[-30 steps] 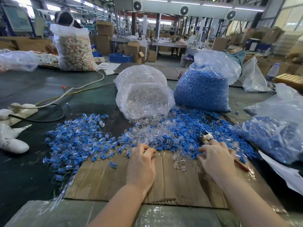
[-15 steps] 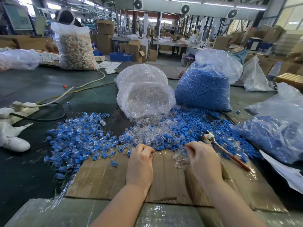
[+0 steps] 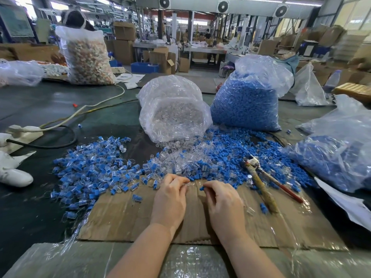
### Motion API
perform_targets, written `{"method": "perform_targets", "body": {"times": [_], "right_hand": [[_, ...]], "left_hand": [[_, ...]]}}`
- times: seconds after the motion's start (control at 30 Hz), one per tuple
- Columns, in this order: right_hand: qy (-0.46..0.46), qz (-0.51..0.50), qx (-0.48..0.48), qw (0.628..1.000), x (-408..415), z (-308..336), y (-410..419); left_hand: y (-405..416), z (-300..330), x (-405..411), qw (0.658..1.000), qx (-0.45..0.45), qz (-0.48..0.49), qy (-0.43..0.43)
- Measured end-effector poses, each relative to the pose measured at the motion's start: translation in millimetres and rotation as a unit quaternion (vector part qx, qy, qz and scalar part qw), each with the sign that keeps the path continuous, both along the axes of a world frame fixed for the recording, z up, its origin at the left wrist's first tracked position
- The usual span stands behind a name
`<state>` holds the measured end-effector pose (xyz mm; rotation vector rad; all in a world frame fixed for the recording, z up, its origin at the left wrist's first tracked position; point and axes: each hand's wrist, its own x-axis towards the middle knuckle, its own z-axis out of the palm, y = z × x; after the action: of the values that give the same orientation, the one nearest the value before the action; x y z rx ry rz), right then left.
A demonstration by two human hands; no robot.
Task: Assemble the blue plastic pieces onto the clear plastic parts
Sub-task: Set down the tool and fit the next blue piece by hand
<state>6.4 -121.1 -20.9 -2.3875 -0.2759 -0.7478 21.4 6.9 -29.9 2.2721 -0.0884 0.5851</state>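
A person's two bare hands are working close together over a flattened cardboard sheet [image 3: 124, 217] on a dark factory table [image 3: 30, 217]; the left hand [image 3: 170, 199] is pinching a small clear plastic part [image 3: 187, 184] at its curled fingertips, while the right hand [image 3: 222, 203] is gripping a small blue plastic piece [image 3: 201, 189] between thumb and fingers, the two items sitting just apart; beyond the hands, a loose heap of clear plastic parts [image 3: 178, 159] is spilling from an open transparent bag [image 3: 172, 109], and a spread of blue plastic pieces [image 3: 236, 151] is lying in front of a full bag of blue pieces [image 3: 247, 103]; to the left, a pile of assembled blue-and-clear units [image 3: 94, 169] is covering the table edge and the sheet's corner; a pair of worn pliers [image 3: 263, 181] with one red handle is lying on the cardboard to the right of the hands, touching the blue spread; another plastic bag of blue pieces [image 3: 339, 155] is sitting at far right; a white cable [image 3: 96, 105] is trailing across the table at left, near a tall bag of pale mixed parts [image 3: 88, 57].
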Motion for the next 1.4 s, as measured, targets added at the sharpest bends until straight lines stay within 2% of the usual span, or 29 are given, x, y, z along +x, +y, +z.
{"method": "perform_targets", "body": {"times": [0.4, 0.53, 0.77, 1.4], "right_hand": [[-0.001, 0.008, -0.001, 1.000, -2.3, -2.2, -1.7], [-0.005, 0.002, -0.002, 1.000, -3.0, -1.2, -0.6], [0.001, -0.013, -0.017, 1.000, -0.5, -2.8, -2.0], [-0.021, -0.018, 0.005, 1.000, -2.6, -0.7, -2.0]], "left_hand": [[1.0, 1.8, -2.7, 1.000, -0.002, -0.022, 0.009], [0.9, 4.0, -4.3, 0.999, -0.029, -0.032, 0.018], [1.4, 5.5, -5.4, 1.000, 0.007, -0.024, 0.005], [2.0, 8.8, -6.1, 0.998, -0.027, -0.053, 0.022]]}}
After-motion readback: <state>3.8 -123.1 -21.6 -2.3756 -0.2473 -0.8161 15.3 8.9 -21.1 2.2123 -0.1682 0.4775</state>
